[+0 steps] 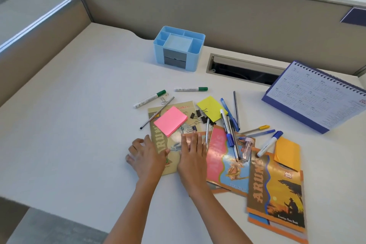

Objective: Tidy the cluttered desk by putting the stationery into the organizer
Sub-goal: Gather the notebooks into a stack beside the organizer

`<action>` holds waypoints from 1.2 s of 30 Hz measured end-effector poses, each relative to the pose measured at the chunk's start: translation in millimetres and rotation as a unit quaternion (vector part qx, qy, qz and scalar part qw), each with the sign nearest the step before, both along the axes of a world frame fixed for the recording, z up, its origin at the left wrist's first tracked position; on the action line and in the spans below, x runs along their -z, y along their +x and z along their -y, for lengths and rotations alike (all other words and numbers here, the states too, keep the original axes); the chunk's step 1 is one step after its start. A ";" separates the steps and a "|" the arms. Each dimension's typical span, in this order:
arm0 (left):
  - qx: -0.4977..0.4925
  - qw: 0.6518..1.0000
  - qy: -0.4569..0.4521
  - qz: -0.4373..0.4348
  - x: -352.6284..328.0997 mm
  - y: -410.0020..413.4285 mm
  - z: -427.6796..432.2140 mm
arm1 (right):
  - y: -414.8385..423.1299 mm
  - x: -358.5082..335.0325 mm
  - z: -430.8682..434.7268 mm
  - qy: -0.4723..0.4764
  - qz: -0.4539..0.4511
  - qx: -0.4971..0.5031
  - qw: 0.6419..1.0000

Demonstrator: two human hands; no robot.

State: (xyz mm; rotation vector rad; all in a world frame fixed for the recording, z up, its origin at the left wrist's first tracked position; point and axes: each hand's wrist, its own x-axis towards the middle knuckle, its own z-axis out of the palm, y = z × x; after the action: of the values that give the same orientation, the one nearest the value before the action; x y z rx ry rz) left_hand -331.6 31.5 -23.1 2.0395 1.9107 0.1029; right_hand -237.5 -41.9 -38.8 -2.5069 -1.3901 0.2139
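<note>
A light blue organizer (179, 61) with grey drawers stands at the back of the desk. In front of it lies a scatter of stationery: two green-capped markers (191, 89), a pink sticky pad (170, 121), a yellow sticky pad (212, 108), black binder clips (200, 116), several pens (233, 123), a blue-capped marker (269, 143) and an orange pad (287, 151). My left hand (146, 155) rests flat at the left edge of a brown notebook (176, 144). My right hand (193, 154) lies flat on that same notebook, fingers spread. Neither hand holds anything.
Two more notebooks (275, 190) lie to the right, near the front edge. A spiral desk calendar (315, 95) stands at the right. A cable slot (245, 70) opens in the desk behind the clutter. Partition walls close the back and left.
</note>
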 end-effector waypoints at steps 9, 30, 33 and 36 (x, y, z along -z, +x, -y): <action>0.097 0.995 0.014 0.001 6.6 -23.6 -3.6 | -21.1 -5.6 -24.6 0.043 0.045 -0.153 0.986; 0.264 0.964 0.004 0.028 12.7 -89.1 -34.5 | -28.2 3.4 -70.2 -0.019 0.064 -0.065 0.996; 0.303 0.953 0.003 -0.014 17.1 -99.6 -31.3 | -43.7 3.2 -103.4 -0.027 0.048 -0.134 0.989; 0.318 0.946 0.008 -0.056 15.5 -106.9 -37.8 | -41.4 5.3 -118.3 -0.044 0.044 -0.134 0.989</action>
State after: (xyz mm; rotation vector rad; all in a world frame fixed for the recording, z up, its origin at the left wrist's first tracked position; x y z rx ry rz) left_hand -438.5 69.2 -38.6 2.6073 1.2143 -0.1595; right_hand -278.9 76.4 -44.2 -2.4173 -1.7905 0.2236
